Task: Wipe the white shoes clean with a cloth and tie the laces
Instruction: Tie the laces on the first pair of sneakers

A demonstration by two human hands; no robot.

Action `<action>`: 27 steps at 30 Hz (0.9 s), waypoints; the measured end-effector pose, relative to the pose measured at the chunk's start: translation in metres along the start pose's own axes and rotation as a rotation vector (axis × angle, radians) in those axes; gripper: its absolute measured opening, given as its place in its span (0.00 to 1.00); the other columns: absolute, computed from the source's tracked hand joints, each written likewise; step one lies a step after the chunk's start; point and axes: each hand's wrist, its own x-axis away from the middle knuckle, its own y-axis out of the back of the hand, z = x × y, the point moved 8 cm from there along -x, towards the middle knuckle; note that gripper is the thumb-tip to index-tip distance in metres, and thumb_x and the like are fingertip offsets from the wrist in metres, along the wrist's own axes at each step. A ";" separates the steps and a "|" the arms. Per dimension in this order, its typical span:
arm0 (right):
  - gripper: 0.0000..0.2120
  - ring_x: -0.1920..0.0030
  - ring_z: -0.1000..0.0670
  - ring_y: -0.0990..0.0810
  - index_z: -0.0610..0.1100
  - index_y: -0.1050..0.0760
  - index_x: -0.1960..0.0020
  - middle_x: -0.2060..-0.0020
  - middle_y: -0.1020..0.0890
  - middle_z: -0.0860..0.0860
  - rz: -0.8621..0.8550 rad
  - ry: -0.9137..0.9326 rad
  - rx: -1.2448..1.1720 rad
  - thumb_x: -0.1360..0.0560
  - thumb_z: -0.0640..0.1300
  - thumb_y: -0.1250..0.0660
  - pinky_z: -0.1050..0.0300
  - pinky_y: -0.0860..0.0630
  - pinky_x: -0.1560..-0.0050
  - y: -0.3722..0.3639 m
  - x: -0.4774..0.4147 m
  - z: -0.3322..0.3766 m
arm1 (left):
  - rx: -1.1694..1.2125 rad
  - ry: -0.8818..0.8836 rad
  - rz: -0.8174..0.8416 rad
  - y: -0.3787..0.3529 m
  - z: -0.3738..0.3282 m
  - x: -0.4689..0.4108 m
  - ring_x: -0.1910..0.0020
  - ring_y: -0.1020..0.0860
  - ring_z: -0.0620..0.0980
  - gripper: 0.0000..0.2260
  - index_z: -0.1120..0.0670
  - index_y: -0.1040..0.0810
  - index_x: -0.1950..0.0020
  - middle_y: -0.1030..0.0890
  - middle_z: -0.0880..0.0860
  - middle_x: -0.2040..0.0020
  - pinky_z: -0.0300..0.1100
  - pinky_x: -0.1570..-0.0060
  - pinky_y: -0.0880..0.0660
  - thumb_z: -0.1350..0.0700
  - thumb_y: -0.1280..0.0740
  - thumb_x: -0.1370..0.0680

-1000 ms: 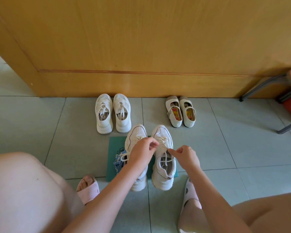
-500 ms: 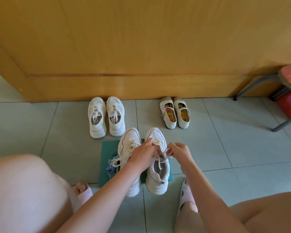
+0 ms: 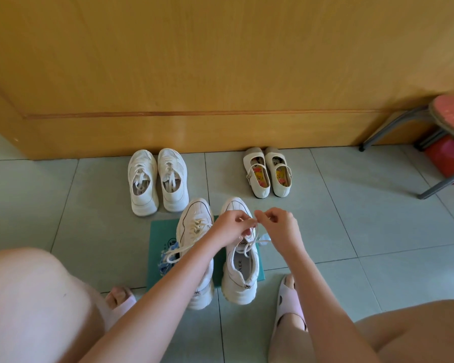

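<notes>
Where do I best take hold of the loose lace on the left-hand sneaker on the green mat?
Pinch the loose lace at its slack end, where it trails off the sneaker's outer side over the blue cloth. Come from above and the left: that stretch lies free, while the left forearm crosses the rest of the shoe.

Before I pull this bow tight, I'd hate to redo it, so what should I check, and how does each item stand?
1. The left hand pinches the lace: ok.
2. The right hand pinches the lace: ok.
3. The right shoe stands upright on the mat: ok.
4. The loops are crossed properly: cannot tell, fingers hide them.
5. The other lace, on the left shoe, is tied: not ok, it trails loose.
</notes>
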 end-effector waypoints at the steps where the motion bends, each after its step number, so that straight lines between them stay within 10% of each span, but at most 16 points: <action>1: 0.15 0.73 0.54 0.33 0.41 0.21 0.58 0.72 0.27 0.51 0.003 0.005 0.009 0.25 0.53 0.35 0.60 0.38 0.72 0.000 0.000 0.001 | 0.001 0.000 -0.005 0.002 -0.005 -0.001 0.65 0.25 0.41 0.08 0.55 0.22 0.54 0.21 0.46 0.65 0.37 0.59 0.30 0.51 0.36 0.22; 8: 0.14 0.72 0.55 0.32 0.41 0.23 0.57 0.71 0.27 0.52 0.033 0.000 0.078 0.24 0.52 0.35 0.63 0.38 0.72 0.008 -0.002 0.006 | 0.437 0.036 -0.267 0.019 0.004 -0.001 0.63 0.22 0.45 0.10 0.62 0.21 0.46 0.20 0.50 0.62 0.42 0.51 0.24 0.60 0.39 0.20; 21: 0.07 0.68 0.53 0.24 0.39 0.21 0.55 0.67 0.20 0.49 0.116 0.160 -0.108 0.25 0.43 0.32 0.68 0.29 0.69 0.003 -0.009 0.040 | 0.194 -0.134 0.075 0.003 -0.015 0.002 0.60 0.21 0.39 0.10 0.58 0.20 0.45 0.18 0.47 0.57 0.26 0.56 0.26 0.65 0.37 0.23; 27: 0.04 0.69 0.55 0.30 0.45 0.22 0.56 0.69 0.24 0.51 0.108 0.174 -0.198 0.27 0.45 0.29 0.66 0.33 0.68 0.002 -0.015 0.047 | 0.093 -0.212 -0.033 0.011 -0.014 0.001 0.69 0.24 0.37 0.06 0.59 0.21 0.53 0.20 0.46 0.64 0.29 0.62 0.28 0.56 0.33 0.23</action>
